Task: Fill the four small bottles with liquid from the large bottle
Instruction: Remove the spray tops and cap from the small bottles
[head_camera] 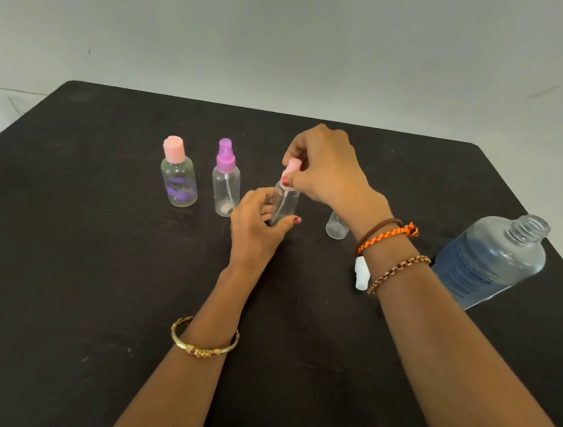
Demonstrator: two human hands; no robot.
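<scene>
Four small clear plastic bottles stand in a row across the middle of the black surface (pixel 96 264). Far left: round-shouldered bottle (pixel 177 179) with pink flat cap and purple print. Next: purple-topped spray bottle (pixel 226 185), dip tube visible inside. Third: clear bottle (pixel 285 205), held upright; left hand (pixel 255 224) wraps its lower body, grip curled round it. Right hand (pixel 325 169) pinches the pink spray top (pixel 292 169) at the bottle's neck (top tilted, dip tube running down inside). Fourth: uncapped short bottle (pixel 336 226), partly hidden behind the right wrist. White cap (pixel 361 272) lies beside that wrist. Large bottle (pixel 490 259) stands at right, open-mouthed, clear, bluish liquid inside.
</scene>
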